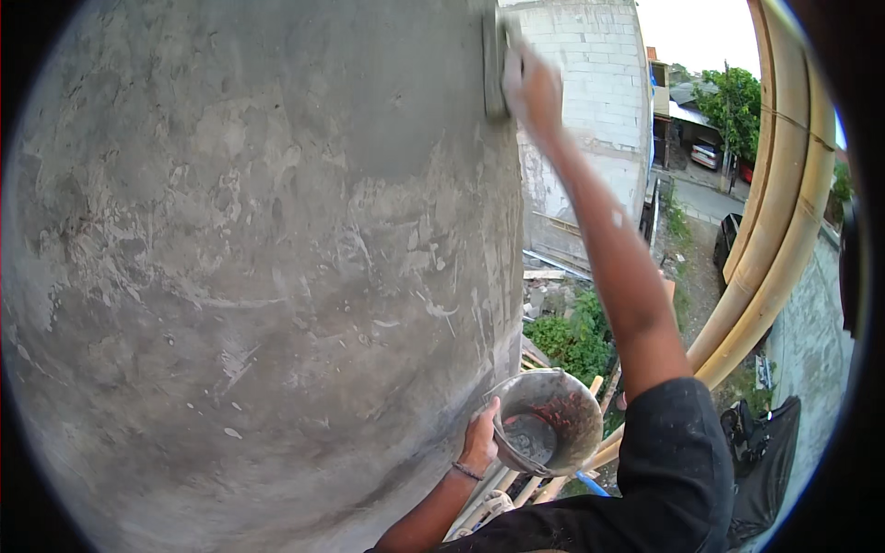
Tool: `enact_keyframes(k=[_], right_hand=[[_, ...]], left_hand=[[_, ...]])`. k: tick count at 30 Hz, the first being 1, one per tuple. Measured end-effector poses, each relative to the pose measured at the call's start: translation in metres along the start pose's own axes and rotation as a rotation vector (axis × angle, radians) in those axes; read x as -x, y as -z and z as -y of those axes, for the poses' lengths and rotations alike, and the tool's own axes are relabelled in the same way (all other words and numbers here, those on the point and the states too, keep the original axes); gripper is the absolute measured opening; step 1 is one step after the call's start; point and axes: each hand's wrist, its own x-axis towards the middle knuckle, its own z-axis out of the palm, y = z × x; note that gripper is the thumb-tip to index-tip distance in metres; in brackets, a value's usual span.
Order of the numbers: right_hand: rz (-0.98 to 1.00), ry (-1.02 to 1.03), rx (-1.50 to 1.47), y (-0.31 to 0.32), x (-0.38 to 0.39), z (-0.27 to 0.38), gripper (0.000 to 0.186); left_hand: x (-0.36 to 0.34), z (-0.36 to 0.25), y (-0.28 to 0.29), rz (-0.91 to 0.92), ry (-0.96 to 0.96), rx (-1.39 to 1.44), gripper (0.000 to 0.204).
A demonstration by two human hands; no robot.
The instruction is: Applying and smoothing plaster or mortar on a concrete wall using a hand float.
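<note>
My right hand is raised high at the wall's right edge, its fingers closed round a plastering float. The float's long face lies against the grey plastered wall, close to the corner. Darker, smoother plaster covers the upper part of the wall; lower down it is rough and streaked. Low down, my left hand grips the rim of a bucket, which is tilted so its inside shows. Grey mortar residue coats the bucket, with some wet mix at the bottom and reddish patches on its inner side.
Thick bamboo poles rise on the right, and more poles lie beneath the bucket. Far below are a street, a parked car and green plants. A white block wall stands beyond the corner.
</note>
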Motion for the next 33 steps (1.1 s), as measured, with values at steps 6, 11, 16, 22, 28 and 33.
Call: enact_keyframes(k=[6, 11, 16, 22, 28, 33], right_hand=[[0.238, 0.028, 0.133, 0.079, 0.183, -0.075, 0.044], [0.111, -0.026, 0.018, 0.082, 0.100, -0.011, 0.041], [0.060, 0.360, -0.099, 0.011, 0.042, 0.033, 0.037], [-0.193, 0.276, 0.178, 0.007, -0.083, -0.010, 0.041], [-0.036, 0.265, -0.234, 0.012, 0.106, 0.018, 0.038], [0.333, 0.126, -0.086, 0.043, 0.155, 0.033, 0.045]], left_hand=[[0.009, 0.007, -0.013, -0.048, 0.077, -0.012, 0.033], [0.022, 0.005, -0.017, -0.045, 0.100, -0.030, 0.034], [0.019, 0.013, -0.005, -0.046, 0.008, -0.022, 0.034], [0.017, 0.012, -0.013, -0.038, 0.063, -0.028, 0.035], [0.014, 0.005, -0.008, -0.065, 0.015, -0.043, 0.034], [0.005, 0.024, 0.003, -0.055, 0.024, -0.057, 0.035]])
